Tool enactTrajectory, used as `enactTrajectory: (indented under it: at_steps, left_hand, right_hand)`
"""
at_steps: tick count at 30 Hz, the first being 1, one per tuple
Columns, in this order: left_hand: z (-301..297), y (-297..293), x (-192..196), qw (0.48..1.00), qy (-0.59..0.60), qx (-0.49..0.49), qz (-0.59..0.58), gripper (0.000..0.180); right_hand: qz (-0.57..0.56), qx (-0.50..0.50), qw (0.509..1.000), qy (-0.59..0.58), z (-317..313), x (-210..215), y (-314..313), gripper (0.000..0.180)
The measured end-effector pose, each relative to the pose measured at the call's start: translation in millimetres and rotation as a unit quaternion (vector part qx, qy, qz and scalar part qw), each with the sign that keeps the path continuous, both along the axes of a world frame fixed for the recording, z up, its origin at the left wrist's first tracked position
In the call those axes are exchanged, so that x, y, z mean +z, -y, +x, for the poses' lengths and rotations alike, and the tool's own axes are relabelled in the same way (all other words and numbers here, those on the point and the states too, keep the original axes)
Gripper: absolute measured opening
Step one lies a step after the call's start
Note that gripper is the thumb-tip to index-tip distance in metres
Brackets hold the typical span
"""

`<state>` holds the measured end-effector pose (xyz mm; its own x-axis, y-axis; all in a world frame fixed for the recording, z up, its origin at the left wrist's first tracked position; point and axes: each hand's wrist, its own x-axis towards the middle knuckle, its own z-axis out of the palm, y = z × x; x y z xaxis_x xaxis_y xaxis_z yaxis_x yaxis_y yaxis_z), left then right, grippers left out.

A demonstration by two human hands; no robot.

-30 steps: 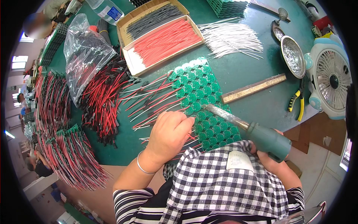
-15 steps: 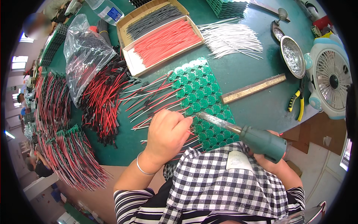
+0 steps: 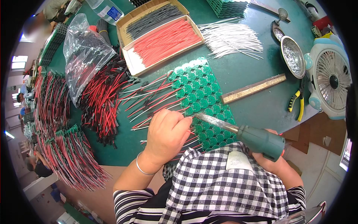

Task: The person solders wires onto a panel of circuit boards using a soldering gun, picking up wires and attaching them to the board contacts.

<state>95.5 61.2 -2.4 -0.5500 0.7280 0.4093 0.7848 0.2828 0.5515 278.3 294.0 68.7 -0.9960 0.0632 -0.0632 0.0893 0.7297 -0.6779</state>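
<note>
Green soldering iron (image 3: 257, 140), gripped by right hand (image 3: 274, 162), tips the round-board panel (image 3: 201, 100); left hand (image 3: 167, 132) pinches a wire at nine o'clock, needing steadiness.

We're curling our left hand (image 3: 167, 132) palm-down, fingers pinched tight, wrist bent inward. Our right hand (image 3: 270, 158) is fisting round a grip, mostly hidden, forearm tucked low.

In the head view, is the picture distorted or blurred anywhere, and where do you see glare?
Head view: strong fisheye bending, so the metal bar and the table edge curve near the black round rim. The centre is sharp: the left hand, the soldering iron in the right hand and the green board panel are clear. Glare shows on the plastic bag and metal dish; light is even, shadows soft.
</note>
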Motion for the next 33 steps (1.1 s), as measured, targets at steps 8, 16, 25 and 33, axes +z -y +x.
enactTrajectory:
  at_steps: [8, 16, 25, 33]
  left_hand:
    - [-1, 1, 1, 1.000, 0.001, 0.000, -0.005, 0.028]
    - [0, 2, 5, 1.000, -0.012, 0.007, -0.002, 0.034]
    - [12, -10, 29, 0.986, -0.154, -0.051, 0.027, 0.042]
    - [17, -22, 31, 0.977, -0.203, -0.060, 0.009, 0.044]
  right_hand:
    - [-0.156, -0.062, 0.983, 0.069, 1, 4, -6, 0.029]
    - [-0.431, -0.269, 0.858, -0.084, -1, -10, 3, 0.060]
    - [-0.450, -0.218, 0.865, 0.043, -51, 2, 26, 0.035]
    - [-0.440, -0.159, 0.884, 0.015, -61, -17, 32, 0.023]
